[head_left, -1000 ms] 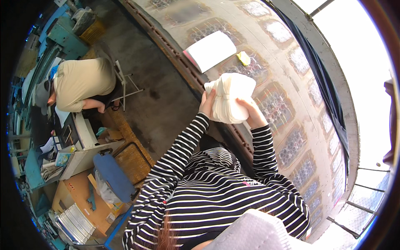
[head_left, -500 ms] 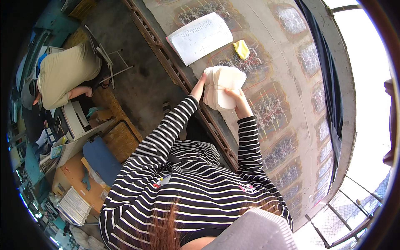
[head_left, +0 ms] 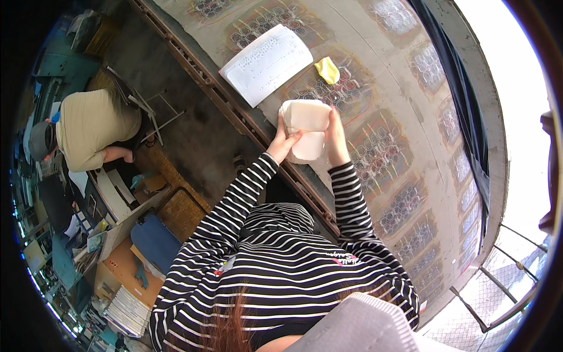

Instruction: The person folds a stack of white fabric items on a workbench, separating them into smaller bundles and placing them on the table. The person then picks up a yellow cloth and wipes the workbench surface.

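Between my two hands is a thick stack of cream-white cut pieces (head_left: 310,116), rounded at the corners and narrowed at the middle; I cannot tell their material. My left hand (head_left: 284,144) grips its left side, with the thumb lying across the front at the narrow part. Fingers of my right hand (head_left: 336,138) press along the right edge. The stack is held above the near edge of a long grey table (head_left: 404,120). Beyond it on the table lie white paper sheets (head_left: 268,66) with small markings and a crumpled yellow scrap (head_left: 327,71).
Rows of stained outline patterns (head_left: 378,151) cover the tabletop. A brown metal rail (head_left: 202,79) runs along its near edge, and dark cloth (head_left: 451,88) hangs along the far one. To the left, a person in a beige shirt (head_left: 97,126) bends over a desk, near a blue chair (head_left: 157,239).
The stack has been turned in my hands, its face now more toward me. My left thumb has come onto the front, while my right thumb has left it for the side edge.
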`<state>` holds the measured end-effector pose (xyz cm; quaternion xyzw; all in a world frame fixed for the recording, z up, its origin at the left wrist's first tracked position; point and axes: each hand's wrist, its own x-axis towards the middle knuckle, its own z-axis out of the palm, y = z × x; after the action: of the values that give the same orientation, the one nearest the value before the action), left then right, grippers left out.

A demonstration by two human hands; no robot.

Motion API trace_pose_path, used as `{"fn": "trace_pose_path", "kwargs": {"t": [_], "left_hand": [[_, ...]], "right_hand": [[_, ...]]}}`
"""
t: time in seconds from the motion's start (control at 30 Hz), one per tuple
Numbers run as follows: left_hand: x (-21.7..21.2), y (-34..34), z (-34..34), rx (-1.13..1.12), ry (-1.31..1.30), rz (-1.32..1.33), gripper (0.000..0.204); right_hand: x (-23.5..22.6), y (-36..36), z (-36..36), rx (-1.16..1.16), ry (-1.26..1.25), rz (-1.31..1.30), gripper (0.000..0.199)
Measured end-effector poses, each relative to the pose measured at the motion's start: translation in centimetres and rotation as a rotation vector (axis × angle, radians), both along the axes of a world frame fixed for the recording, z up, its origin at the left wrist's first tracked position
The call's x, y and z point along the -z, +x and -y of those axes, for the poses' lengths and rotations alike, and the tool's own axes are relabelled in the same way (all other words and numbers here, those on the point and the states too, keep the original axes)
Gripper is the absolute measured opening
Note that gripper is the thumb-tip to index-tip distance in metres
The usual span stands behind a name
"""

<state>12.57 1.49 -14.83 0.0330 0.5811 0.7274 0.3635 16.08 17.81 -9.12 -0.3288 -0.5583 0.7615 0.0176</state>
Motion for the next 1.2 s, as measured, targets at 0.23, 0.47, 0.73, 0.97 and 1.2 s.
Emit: {"fn": "trace_pose_path", "kwargs": {"t": [0.23, 0.47, 0.73, 0.97, 1.2], "left_hand": [[-2.5, 0.3, 1.8, -0.015, -0.161, 0.052, 0.122], [-3.2, 1.0, 3.1, -0.208, -0.168, -0.006, 0.081], [-9.3, -0.4, 1.2, -0.015, -0.383, -1.012, 0.018], [-5.0, -4.2, -0.1, 0.22, -0.508, -1.299, 0.008], [-4.9, -6.3, -0.5, 0.449, -0.548, -1.245, 0.006]], "right_hand": [[11.8, -12.0, -10.8, 0.04, 0.934, 0.019, 0.056], [12.1, -13.7, -10.1, -0.034, 0.993, 0.004, 0.047], [-4.7, 0.3, -0.8, 0.269, 1.174, -0.379, 0.021], [-1.1, 4.7, 6.4, -0.096, 1.426, -0.334, 0.043], [-0.1, 5.2, 7.7, -0.055, 1.448, -0.259, 0.04]]}}
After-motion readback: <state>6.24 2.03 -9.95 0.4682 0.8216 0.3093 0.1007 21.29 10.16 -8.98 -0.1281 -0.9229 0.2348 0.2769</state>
